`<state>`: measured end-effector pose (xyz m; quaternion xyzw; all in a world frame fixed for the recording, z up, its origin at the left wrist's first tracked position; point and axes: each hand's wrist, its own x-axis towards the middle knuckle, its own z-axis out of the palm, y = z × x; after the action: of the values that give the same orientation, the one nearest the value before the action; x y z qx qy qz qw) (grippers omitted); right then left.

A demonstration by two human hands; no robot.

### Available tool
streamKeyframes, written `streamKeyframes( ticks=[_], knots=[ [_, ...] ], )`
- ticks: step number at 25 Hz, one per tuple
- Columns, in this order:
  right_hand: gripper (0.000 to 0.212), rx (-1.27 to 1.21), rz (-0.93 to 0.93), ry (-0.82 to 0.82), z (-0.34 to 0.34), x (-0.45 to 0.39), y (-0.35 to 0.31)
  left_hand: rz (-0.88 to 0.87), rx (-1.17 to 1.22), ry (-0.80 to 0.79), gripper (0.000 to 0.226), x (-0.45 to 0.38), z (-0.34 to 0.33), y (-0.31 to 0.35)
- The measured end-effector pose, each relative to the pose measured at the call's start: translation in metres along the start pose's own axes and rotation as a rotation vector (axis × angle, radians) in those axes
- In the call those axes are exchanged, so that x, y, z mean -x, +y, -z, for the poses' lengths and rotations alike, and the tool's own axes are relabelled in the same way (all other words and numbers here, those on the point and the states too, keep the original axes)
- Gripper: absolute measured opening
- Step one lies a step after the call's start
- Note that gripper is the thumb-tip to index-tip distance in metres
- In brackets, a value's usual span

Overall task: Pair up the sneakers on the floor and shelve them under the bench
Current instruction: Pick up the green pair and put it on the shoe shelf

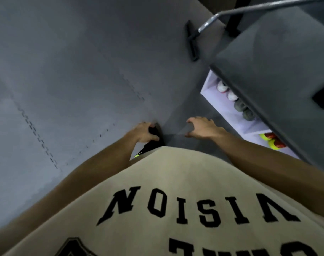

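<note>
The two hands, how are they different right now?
The left hand grips a black sneaker; the right hand holds nothing. The left hand's fingers curl round the shoe, while the right hand's fingers are spread and only loosely bent. The right hand is nearer the bench than the left. Both reach out over the grey floor mat.

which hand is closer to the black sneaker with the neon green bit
Left. The left hand grips the black sneaker at its top. The right hand hangs apart to the sneaker's right with fingers spread, holding nothing, nearer the shelf under the bench.
</note>
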<state>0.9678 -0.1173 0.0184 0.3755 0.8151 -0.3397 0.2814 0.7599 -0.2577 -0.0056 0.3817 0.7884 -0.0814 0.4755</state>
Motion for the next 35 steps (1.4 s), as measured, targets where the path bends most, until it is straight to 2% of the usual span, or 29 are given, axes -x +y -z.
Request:
streamKeyframes(
  ticks=[3,9,13,20,28,35],
  knots=[
    [0.072,0.075,0.027,-0.004,0.025,-0.047,-0.039,0.023,0.023,0.006,0.08,-0.024,0.042,-0.031],
    [0.072,0.054,-0.026,-0.009,0.096,-0.145,-0.13,0.049,0.039,0.044,0.088,-0.08,0.176,-0.1],
    [0.071,0.031,-0.028,0.018,0.138,-0.195,-0.17,0.045,0.055,0.042,0.093,-0.117,0.241,-0.117],
    [0.069,-0.003,-0.015,-0.005,0.228,-0.311,-0.205,0.035,0.024,0.055,0.093,-0.198,0.352,-0.116],
    [0.072,0.082,0.087,0.039,0.4,-0.436,-0.231,0.092,0.117,0.123,0.09,-0.295,0.517,-0.084],
    [0.072,0.096,0.089,0.022,0.506,-0.533,-0.245,0.089,0.159,0.138,0.088,-0.379,0.63,-0.067]
  ],
)
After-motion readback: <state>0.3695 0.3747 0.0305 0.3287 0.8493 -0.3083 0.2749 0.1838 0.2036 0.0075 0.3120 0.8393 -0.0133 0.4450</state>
